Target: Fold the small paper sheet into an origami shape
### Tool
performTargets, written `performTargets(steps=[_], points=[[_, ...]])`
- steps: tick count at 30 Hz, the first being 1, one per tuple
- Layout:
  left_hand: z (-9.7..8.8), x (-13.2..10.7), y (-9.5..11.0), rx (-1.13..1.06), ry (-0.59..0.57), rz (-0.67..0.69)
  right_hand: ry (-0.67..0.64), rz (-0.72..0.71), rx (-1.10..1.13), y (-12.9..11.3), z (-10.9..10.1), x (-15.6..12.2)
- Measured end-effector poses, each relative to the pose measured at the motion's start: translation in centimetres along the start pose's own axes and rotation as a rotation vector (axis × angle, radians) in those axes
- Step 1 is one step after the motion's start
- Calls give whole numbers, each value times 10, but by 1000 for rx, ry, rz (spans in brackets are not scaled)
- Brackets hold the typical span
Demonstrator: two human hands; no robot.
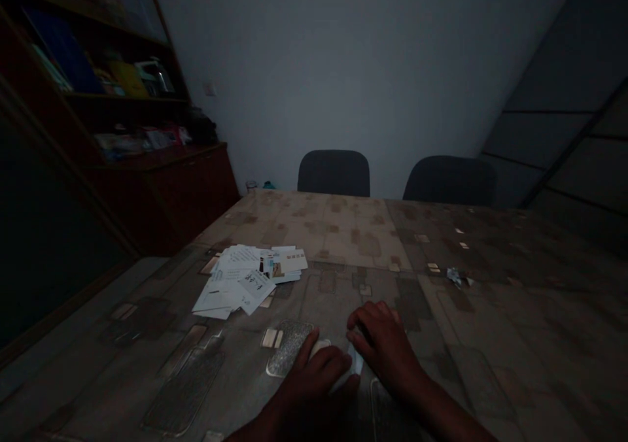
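Close to me on the table, my left hand (316, 373) has its fingers curled at the left side of a small piece of pale paper (356, 361). My right hand (383, 339) is bent over the same paper from the right, thumb and fingers drawn together at its upper end. Most of the paper is hidden by the fingers, and the light is dim. Left of my hands and further off lies a spread pile of printed cards (235, 282). A small crumpled scrap (458, 276) rests off to the right.
A patterned cloth covers the table (338, 233). Two dark chairs (333, 170) stand at its far side, before a plain wall. On the left is a wooden shelf unit (161, 161) holding folders and other items.
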State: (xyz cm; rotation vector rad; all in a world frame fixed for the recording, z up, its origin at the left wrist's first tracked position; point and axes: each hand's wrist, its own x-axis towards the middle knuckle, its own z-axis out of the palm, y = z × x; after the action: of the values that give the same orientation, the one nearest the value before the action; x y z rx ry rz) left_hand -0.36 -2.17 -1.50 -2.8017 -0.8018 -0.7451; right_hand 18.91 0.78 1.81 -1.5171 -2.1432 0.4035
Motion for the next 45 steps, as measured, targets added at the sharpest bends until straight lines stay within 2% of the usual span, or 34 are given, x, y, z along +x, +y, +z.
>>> performTargets(steps=[4, 9, 14, 23, 30, 37, 45], points=[[5, -6, -5, -48, -11, -21, 42, -8, 66, 4, 0, -7], [1, -6, -7, -183, -132, -62, 75, 19, 43, 5, 6, -23], [-1, -3, -4, -139, -132, -79, 13, -21, 20, 4, 10, -27], [-5, -3, -7, -148, -71, -38, -123, 57, 142, 12, -4, -18], [-12, -2, -7, -262, -182, -88, -180, 43, 24, 17, 1, -16], [-2, -6, -9, -256, -106, -71, -192, 36, 18, 10, -4, -17], [-5, -4, -8, -214, -48, -30, -137, 17, 131, 10, -8, -14]])
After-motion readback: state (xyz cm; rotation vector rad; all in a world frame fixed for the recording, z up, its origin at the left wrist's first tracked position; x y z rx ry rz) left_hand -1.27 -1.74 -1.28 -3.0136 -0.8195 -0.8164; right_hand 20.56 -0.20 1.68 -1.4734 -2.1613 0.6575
